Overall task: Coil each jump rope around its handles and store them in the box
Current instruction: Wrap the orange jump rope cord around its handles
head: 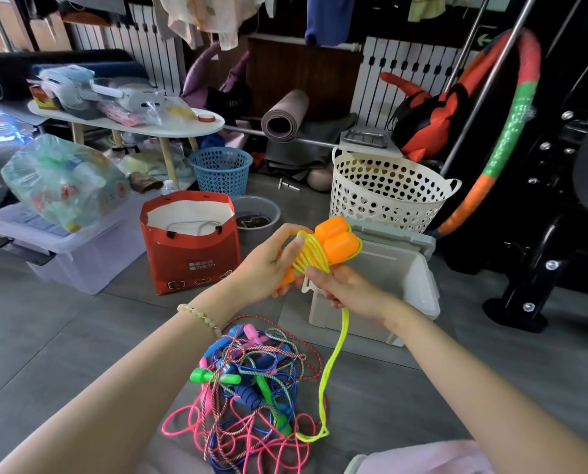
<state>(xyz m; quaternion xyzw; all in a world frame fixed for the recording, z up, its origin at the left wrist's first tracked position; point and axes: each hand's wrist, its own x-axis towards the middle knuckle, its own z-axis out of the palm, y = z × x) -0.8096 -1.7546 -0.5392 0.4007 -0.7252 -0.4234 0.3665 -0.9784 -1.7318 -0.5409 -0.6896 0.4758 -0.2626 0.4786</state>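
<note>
Yellow jump rope [335, 350]: two orange handles [337, 239] gripped in left hand [268, 265]; right hand [347, 289] pinches it.

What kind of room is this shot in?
Probably a cluttered home gym or storage room: a rolled yoga mat, a padded hula hoop and a black exercise machine.
</note>
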